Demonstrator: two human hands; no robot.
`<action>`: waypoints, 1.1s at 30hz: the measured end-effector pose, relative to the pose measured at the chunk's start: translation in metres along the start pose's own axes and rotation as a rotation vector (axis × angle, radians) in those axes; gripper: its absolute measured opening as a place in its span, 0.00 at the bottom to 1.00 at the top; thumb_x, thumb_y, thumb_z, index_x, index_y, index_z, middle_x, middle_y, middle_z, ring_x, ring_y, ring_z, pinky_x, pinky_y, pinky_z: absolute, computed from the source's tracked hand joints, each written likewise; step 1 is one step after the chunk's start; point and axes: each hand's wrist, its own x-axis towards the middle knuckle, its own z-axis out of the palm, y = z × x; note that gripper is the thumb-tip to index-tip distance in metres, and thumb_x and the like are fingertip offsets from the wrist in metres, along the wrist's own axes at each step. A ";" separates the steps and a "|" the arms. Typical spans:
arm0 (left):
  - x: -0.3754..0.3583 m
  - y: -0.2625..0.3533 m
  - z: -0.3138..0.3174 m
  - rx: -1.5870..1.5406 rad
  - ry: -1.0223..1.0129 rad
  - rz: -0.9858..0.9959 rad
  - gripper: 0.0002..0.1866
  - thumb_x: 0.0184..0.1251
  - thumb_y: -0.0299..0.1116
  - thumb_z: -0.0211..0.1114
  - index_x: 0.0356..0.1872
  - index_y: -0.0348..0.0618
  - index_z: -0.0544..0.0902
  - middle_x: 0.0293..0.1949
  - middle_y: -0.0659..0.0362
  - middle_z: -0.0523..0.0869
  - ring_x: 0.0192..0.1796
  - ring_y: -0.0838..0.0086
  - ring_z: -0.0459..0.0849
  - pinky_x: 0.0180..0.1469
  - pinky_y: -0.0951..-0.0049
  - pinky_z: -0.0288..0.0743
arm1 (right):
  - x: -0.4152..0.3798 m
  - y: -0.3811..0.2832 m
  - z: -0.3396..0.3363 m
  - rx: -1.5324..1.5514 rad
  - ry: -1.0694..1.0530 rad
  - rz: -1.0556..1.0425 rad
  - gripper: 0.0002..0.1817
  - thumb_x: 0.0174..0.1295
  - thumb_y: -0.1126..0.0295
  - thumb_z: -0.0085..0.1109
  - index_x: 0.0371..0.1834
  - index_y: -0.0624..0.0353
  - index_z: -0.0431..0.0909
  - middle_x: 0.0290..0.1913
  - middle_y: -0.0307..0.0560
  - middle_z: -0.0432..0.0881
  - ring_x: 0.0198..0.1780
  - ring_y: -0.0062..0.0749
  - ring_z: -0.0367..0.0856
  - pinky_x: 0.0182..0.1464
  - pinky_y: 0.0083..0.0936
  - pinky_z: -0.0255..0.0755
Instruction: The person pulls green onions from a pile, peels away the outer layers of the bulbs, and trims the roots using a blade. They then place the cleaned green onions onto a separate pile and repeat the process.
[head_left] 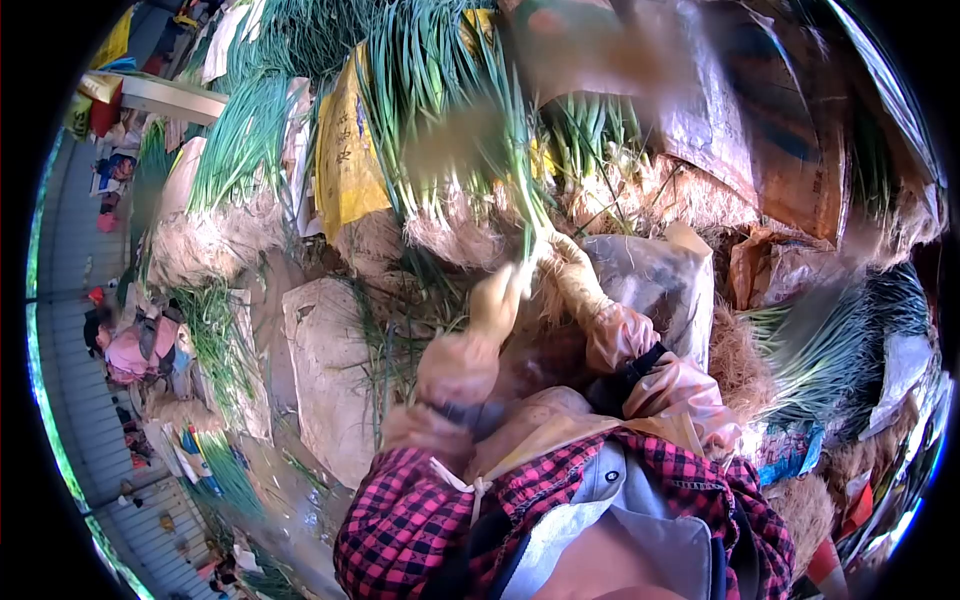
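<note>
My right hand (pixel 572 272), in a pale glove, is closed around the lower stalks of a few green onions (pixel 532 205). Their long leaves point away from me, up over the larger pile. My left hand (pixel 493 303) is gloved too and smeared by motion; its fingertips are right at the white ends of the same stalks. Just beyond both hands lies a thick heap of green onions (pixel 440 110) with pale, stringy roots turned toward me. Clear plastic sleeves cover my forearms.
A yellow printed sack (pixel 350 150) stands left of the heap. More root-on bundles (pixel 238 150) lie at the far left, others (pixel 820 345) at the right. A pale, dirty sack (pixel 328 375) lies left of my hands, with loose leaves beside it. People sit farther off at left.
</note>
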 end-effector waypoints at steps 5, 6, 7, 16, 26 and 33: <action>-0.072 -0.128 -0.061 0.352 -0.472 -0.623 0.24 0.60 0.47 0.60 0.49 0.38 0.74 0.31 0.55 0.82 0.30 0.74 0.80 0.35 0.75 0.73 | 0.000 -0.002 0.004 0.010 0.004 0.007 0.18 0.58 0.82 0.54 0.52 0.61 0.70 0.41 0.38 0.76 0.38 0.21 0.74 0.39 0.17 0.71; -0.057 -0.071 -0.076 0.877 -0.640 -0.539 0.33 0.55 0.53 0.61 0.55 0.38 0.69 0.42 0.48 0.82 0.42 0.63 0.82 0.45 0.68 0.73 | -0.004 -0.007 0.010 0.030 -0.020 0.046 0.17 0.58 0.82 0.54 0.52 0.61 0.70 0.41 0.38 0.76 0.37 0.21 0.74 0.39 0.17 0.71; -0.035 -0.039 -0.076 0.650 -0.545 -0.568 0.34 0.56 0.55 0.59 0.56 0.38 0.69 0.49 0.44 0.78 0.51 0.55 0.78 0.52 0.63 0.70 | -0.007 -0.012 0.013 0.047 -0.041 0.082 0.17 0.57 0.82 0.54 0.51 0.60 0.71 0.40 0.38 0.76 0.37 0.21 0.74 0.39 0.17 0.71; 0.061 0.054 0.008 -0.282 0.052 0.020 0.09 0.59 0.34 0.63 0.33 0.38 0.82 0.29 0.57 0.85 0.31 0.80 0.83 0.32 0.80 0.75 | -0.010 -0.026 -0.005 -0.002 -0.057 0.185 0.14 0.56 0.78 0.57 0.46 0.55 0.71 0.40 0.42 0.77 0.38 0.24 0.75 0.40 0.21 0.72; 0.013 0.046 -0.037 -0.676 0.507 0.126 0.10 0.67 0.34 0.55 0.41 0.39 0.74 0.29 0.60 0.83 0.27 0.78 0.79 0.32 0.78 0.70 | -0.003 -0.020 -0.008 0.131 -0.138 0.323 0.10 0.56 0.82 0.53 0.41 0.60 0.71 0.31 0.46 0.78 0.28 0.33 0.78 0.24 0.22 0.71; 0.078 -0.008 0.025 -0.428 -0.157 -0.190 0.28 0.56 0.35 0.66 0.54 0.27 0.69 0.34 0.54 0.85 0.32 0.73 0.84 0.32 0.79 0.76 | -0.008 -0.021 0.000 0.181 -0.186 0.429 0.08 0.60 0.73 0.53 0.43 0.61 0.74 0.34 0.43 0.80 0.32 0.28 0.77 0.34 0.22 0.73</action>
